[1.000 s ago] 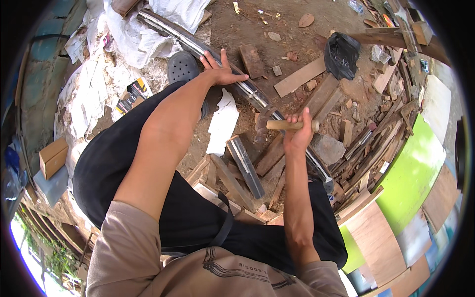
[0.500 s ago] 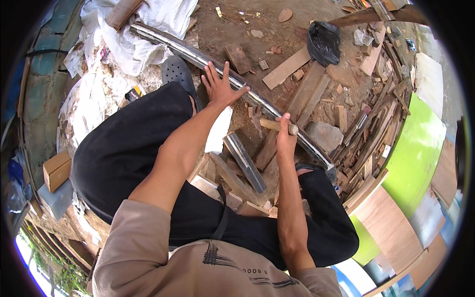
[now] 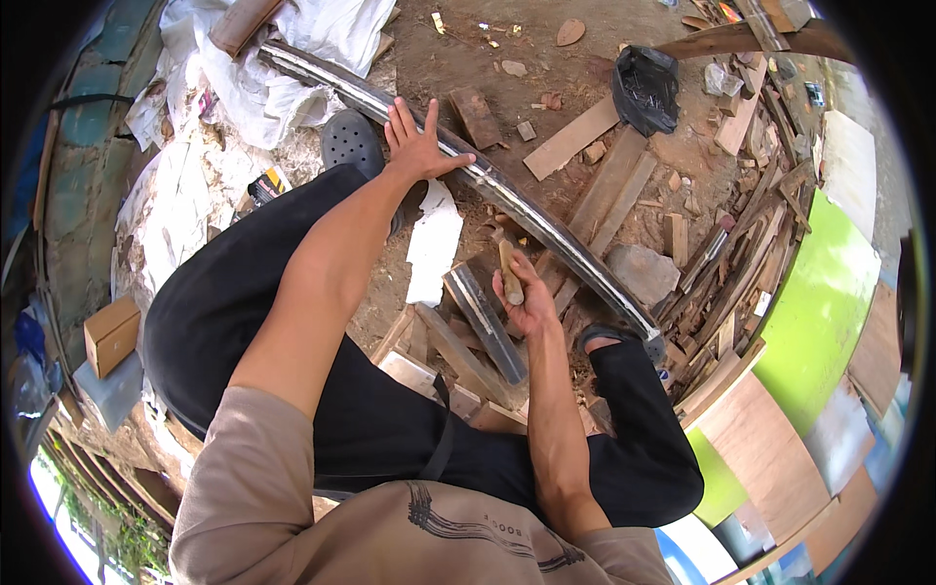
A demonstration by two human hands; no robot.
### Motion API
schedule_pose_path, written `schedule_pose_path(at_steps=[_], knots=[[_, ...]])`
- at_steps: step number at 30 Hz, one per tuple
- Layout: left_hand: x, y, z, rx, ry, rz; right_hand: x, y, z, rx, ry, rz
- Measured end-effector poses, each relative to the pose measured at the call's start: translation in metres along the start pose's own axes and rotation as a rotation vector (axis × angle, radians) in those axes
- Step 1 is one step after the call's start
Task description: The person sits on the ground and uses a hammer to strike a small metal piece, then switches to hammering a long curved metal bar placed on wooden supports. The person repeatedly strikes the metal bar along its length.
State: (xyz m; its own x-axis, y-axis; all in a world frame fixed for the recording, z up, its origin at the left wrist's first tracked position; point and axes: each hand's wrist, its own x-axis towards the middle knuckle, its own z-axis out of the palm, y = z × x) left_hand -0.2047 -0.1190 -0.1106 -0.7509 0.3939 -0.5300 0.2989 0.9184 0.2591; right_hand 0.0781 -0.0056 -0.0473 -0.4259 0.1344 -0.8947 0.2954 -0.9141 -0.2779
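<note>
A long dark bar (image 3: pixel 541 222) with a pale, flaking strip along it runs diagonally from the upper left to beside my right foot. My left hand (image 3: pixel 417 153) lies on its upper part, fingers spread and stretched out. Closer to me, my right hand (image 3: pixel 529 297) is closed round the wooden handle (image 3: pixel 511 275) of a short tool, apart from the bar. The tool's far end points up toward the bar, and its kind is hard to make out. Below it rests a short dark piece (image 3: pixel 486 322) with a similar pale strip. A torn white sheet (image 3: pixel 435 244) lies to the left.
Planks (image 3: pixel 575 136) and a black plastic bag (image 3: pixel 646 90) lie beyond the bar. A rock (image 3: pixel 643 273) sits by its lower end. Scrap wood is heaped at the right, beside a bright green panel (image 3: pixel 819 292). White sacking (image 3: pixel 253 97) and a cardboard box (image 3: pixel 112 336) are at the left.
My right hand has drawn back from the bar toward me and left, turning the tool's handle from nearly level to steep. My left hand has shifted slightly up and left along the bar.
</note>
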Motion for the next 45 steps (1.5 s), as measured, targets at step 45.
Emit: schedule_pose_path(at_steps=[45], knots=[[0.019, 0.000, 0.005, -0.078, -0.078, -0.054, 0.038, -0.016, 0.170, -0.942, 0.377, -0.325]])
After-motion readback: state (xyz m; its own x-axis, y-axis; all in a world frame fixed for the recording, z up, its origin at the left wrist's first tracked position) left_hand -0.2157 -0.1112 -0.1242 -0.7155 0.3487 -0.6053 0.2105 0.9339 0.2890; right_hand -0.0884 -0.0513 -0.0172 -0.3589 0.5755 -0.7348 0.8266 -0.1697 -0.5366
